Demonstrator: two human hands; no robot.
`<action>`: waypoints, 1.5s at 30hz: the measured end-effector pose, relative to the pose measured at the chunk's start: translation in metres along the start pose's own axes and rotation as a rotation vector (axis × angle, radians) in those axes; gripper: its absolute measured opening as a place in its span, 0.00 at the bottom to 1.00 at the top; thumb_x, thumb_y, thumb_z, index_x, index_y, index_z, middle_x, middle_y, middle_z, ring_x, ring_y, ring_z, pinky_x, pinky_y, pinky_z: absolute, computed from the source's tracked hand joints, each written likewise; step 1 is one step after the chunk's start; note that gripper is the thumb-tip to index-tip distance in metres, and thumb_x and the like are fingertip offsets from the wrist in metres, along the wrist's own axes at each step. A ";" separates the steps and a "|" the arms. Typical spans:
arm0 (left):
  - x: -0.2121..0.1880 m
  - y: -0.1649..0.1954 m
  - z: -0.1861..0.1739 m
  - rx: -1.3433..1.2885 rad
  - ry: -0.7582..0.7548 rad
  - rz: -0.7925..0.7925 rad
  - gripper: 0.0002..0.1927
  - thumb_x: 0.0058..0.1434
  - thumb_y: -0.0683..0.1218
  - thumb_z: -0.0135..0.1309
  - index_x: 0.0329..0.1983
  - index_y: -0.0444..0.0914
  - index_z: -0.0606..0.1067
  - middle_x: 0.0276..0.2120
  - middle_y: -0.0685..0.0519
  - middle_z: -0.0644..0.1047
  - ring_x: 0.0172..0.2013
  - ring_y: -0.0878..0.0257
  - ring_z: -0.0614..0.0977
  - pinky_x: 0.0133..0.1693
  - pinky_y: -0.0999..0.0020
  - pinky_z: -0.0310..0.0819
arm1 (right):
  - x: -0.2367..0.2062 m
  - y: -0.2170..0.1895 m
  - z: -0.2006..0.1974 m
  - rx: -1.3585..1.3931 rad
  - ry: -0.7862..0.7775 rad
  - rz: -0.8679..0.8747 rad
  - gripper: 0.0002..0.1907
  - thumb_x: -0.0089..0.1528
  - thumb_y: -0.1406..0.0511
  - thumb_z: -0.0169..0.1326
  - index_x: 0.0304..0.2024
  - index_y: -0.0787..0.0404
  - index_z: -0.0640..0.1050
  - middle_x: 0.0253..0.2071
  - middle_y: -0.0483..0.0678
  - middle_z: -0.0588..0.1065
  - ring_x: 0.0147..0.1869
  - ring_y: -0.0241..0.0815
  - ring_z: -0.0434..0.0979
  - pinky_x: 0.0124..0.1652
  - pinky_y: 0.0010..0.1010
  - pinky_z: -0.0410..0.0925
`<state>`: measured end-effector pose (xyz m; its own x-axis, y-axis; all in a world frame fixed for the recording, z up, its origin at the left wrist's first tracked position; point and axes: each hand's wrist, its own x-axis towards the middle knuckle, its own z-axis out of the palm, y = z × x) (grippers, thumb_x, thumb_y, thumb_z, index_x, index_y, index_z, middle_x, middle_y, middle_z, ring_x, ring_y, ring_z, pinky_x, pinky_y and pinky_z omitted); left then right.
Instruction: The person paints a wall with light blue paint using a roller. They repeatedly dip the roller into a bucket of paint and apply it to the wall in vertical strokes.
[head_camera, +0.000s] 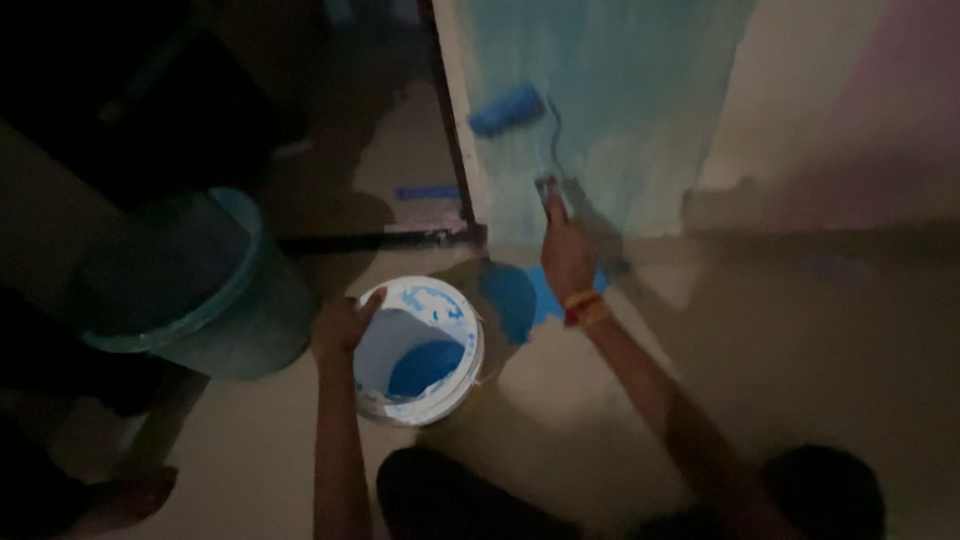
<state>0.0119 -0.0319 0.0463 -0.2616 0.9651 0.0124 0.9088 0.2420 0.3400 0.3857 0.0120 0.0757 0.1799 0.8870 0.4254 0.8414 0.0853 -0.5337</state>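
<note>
My right hand (566, 252) grips the handle of a paint roller (508, 110), whose blue sleeve presses against a wall panel (620, 90) coated in light blue-green paint. A red and yellow band sits on that wrist. My left hand (342, 325) rests on the rim of a white paint bucket (462, 380) standing on the floor; blue paint lies in its bottom and streaks its inner wall. The bucket stands just left of and below the roller hand.
A large dark green bin (190, 290) stands to the left of the bucket. Blue paint marks the floor (515, 298) at the wall's foot. A dark door frame edge (450, 130) borders the painted panel. My knees are at the bottom edge. The room is dim.
</note>
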 end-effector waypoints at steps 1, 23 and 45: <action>0.000 0.000 0.001 0.017 -0.007 -0.004 0.51 0.58 0.82 0.36 0.50 0.35 0.82 0.47 0.34 0.81 0.48 0.39 0.83 0.50 0.47 0.77 | -0.013 0.007 0.009 0.023 0.076 -0.052 0.32 0.68 0.71 0.45 0.76 0.54 0.60 0.29 0.61 0.75 0.28 0.57 0.74 0.28 0.49 0.67; 0.010 -0.006 0.021 0.016 0.024 0.037 0.47 0.62 0.79 0.38 0.44 0.34 0.84 0.41 0.35 0.83 0.42 0.44 0.86 0.47 0.52 0.79 | 0.020 -0.017 0.014 -0.019 0.334 -0.112 0.24 0.66 0.64 0.54 0.65 0.60 0.70 0.42 0.62 0.76 0.37 0.56 0.77 0.35 0.47 0.70; 0.006 0.000 0.018 0.018 0.094 0.062 0.46 0.62 0.78 0.38 0.40 0.34 0.84 0.39 0.36 0.83 0.40 0.44 0.85 0.45 0.50 0.79 | -0.044 -0.008 0.028 0.195 0.496 -0.381 0.30 0.61 0.71 0.56 0.66 0.59 0.68 0.52 0.65 0.77 0.53 0.66 0.76 0.52 0.49 0.69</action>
<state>0.0164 -0.0240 0.0298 -0.2339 0.9646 0.1216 0.9296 0.1852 0.3185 0.3564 -0.0149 0.0410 0.1401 0.4678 0.8727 0.7933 0.4744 -0.3817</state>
